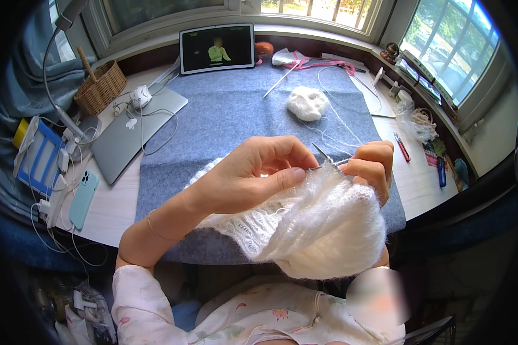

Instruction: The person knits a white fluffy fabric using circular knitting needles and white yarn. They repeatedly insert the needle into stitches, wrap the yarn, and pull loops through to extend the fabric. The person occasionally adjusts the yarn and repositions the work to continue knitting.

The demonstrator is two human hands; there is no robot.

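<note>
White, fluffy knitting [328, 236] hangs from between my two hands over the mat's near edge, and part of it lies on the mat behind my left forearm. My left hand [265, 169] pinches the knitting's upper edge between thumb and fingers. Close beside it, my right hand [371, 164] is curled at the same edge, with a knitting needle in its grip. A dark, pointed needle tip [322, 152] sticks up between the hands. Thin white yarn runs from my right hand back toward a ball of white yarn [307, 103] on the mat. The right fingertips are partly hidden.
A blue-grey felt mat [224, 109] covers the table's middle. At the back stands a tablet [217, 49]. Leftward are a laptop [133, 129], a wicker basket [102, 87], cables and a phone [84, 198]. Red-handled snips [402, 147] and a blue-handled tool [441, 171] lie right.
</note>
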